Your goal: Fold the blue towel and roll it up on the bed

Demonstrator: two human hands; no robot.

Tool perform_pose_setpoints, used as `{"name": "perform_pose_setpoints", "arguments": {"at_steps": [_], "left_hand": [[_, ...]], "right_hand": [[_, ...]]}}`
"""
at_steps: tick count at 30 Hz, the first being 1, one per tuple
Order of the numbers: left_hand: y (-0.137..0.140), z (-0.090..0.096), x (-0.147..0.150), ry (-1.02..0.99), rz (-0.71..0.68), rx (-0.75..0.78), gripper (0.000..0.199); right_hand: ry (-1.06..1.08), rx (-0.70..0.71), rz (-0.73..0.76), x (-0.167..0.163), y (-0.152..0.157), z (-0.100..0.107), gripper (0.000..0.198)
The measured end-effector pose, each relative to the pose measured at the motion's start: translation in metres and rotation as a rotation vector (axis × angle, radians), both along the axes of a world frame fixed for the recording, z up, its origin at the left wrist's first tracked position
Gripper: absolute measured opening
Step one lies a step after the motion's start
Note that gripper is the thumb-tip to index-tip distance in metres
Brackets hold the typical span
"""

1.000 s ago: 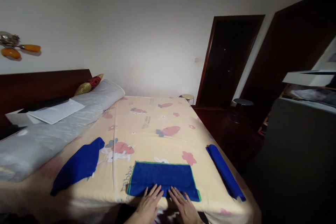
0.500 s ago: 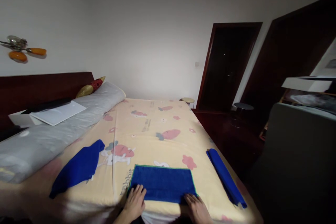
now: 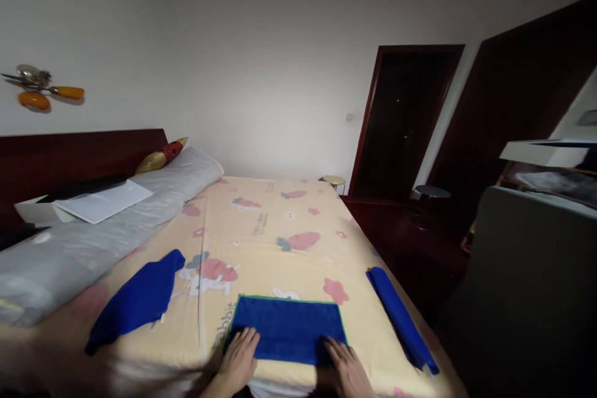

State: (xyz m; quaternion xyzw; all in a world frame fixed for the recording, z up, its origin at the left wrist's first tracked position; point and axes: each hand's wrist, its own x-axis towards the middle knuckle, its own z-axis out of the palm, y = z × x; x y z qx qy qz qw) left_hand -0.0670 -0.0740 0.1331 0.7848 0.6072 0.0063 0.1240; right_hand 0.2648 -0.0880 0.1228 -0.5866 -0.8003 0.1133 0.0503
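A dark blue towel (image 3: 289, 328) with green edging lies flat on the bed, close to its near edge. My left hand (image 3: 239, 360) rests on the towel's near left corner, fingers stretched out. On the near right corner lies my right hand (image 3: 346, 365), its fingers likewise extended over the cloth. Neither hand visibly grips anything. To the left, a crumpled brighter blue cloth (image 3: 137, 301) with a small white tag spreads across the sheet. A long, narrow rolled or folded blue cloth (image 3: 402, 320) sits along the bed's right side.
The bed (image 3: 280, 267) has a cream sheet printed with carrots and rabbits. A long grey bolster (image 3: 116, 236) runs along the headboard (image 3: 84, 149), with a white box lid (image 3: 102, 200) on it. Right of the bed stand a stool (image 3: 433, 191) and a dark grey panel (image 3: 532, 273).
My right hand's fingertips have shifted slightly up and left on the towel. My left hand stays at its corner. The three blue cloths look unchanged; the view has tilted slightly.
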Motion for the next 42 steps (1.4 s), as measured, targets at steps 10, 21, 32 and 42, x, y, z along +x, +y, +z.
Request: {"name": "perform_pose_setpoints", "arguments": {"at_steps": [10, 21, 32, 42], "left_hand": [[-0.027, 0.012, 0.062, -0.102, -0.108, -0.306, 0.09], [-0.002, -0.025, 0.003, 0.166, 0.025, -0.067, 0.069], [0.013, -0.024, -0.04, 0.188, 0.062, -0.033, 0.07], [0.015, 0.026, -0.041, 0.144, 0.11, -0.059, 0.058]], "right_hand": [[0.067, -0.26, 0.221, -0.052, -0.012, -0.019, 0.084], [-0.067, 0.051, -0.048, -0.004, -0.007, -0.006, 0.053], [-0.131, 0.185, -0.071, 0.028, 0.01, -0.037, 0.057], [-0.112, 0.126, -0.17, 0.025, 0.014, -0.015, 0.041]]}}
